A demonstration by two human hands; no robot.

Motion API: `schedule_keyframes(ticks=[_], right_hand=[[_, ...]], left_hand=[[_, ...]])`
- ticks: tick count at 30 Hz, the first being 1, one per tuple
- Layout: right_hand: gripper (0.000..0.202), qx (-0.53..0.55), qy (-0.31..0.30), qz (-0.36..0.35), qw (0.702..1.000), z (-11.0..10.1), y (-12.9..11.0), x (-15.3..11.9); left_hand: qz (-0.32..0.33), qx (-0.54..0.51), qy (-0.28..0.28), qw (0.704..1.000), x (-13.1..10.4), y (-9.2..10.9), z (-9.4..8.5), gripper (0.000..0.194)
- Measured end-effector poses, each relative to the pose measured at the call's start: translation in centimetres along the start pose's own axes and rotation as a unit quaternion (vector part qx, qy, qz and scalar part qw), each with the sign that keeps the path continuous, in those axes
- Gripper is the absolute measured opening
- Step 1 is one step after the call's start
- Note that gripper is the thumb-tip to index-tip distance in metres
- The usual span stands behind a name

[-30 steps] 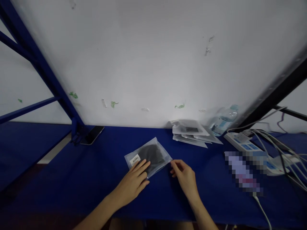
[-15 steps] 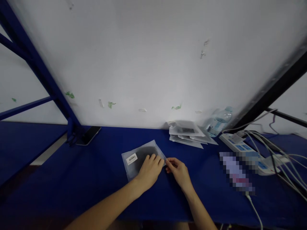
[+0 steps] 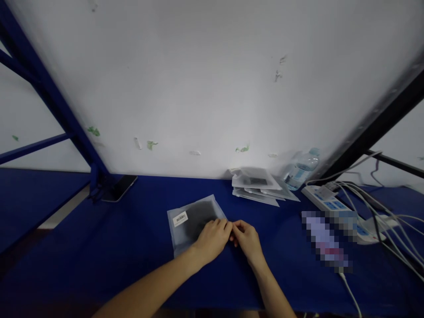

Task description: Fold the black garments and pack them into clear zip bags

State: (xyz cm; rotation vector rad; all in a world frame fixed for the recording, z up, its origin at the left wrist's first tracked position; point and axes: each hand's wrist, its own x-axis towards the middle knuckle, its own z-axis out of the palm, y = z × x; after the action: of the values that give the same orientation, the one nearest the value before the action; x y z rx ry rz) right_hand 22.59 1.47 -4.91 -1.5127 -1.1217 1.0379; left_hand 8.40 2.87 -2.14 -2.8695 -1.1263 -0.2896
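Note:
A frosted plastic bag (image 3: 181, 240) lies at a slant on the blue table, with a dark flat item (image 3: 195, 217) showing through it. Near its upper left corner is a white barcode label (image 3: 179, 219). My left hand (image 3: 213, 238) rests over the bag's right part, fingers curled down and closed at its right edge. Just beside it, my right hand (image 3: 247, 242) pinches at the bag's right corner, its thumb and index fingertips touching the left hand's fingers. Both hands cover that corner, so the gripped spot is mostly hidden.
A pile of similar frosted bags (image 3: 256, 184) lies by the wall, beside a leaning water bottle (image 3: 300, 171). At right are a white power strip (image 3: 331, 205), tangled cables and a pixelated object (image 3: 326, 243). A dark phone (image 3: 121, 187) lies at the left near the blue frame.
My left hand has slid right and slightly down along the bag, and its fingers now meet the right hand's. The right hand has barely moved. The view has shifted slightly.

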Motion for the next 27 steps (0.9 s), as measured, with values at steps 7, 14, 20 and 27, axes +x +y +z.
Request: schedule_keyframes(ticks=[7,14,20,27], right_hand=[[0.034,-0.007,0.032,0.006,0.999,0.2,0.1,0.0],[0.033,0.011,0.048,0.016,0.999,0.2,0.8,0.1],[0.035,0.055,0.031,0.032,0.997,0.4,0.7,0.1],[0.036,0.200,0.054,0.027,0.978,0.3,-0.6,-0.5]], left_hand=[[0.020,0.004,-0.008,1.000,-0.4,-0.2,-0.6,0.018],[-0.013,0.033,-0.015,0.999,-8.3,-3.6,-2.7,0.019],[-0.071,0.034,0.022,0.997,-12.9,-5.7,-1.0,0.023],[-0.085,-0.037,0.068,0.993,-12.9,-5.8,-0.4,0.024]])
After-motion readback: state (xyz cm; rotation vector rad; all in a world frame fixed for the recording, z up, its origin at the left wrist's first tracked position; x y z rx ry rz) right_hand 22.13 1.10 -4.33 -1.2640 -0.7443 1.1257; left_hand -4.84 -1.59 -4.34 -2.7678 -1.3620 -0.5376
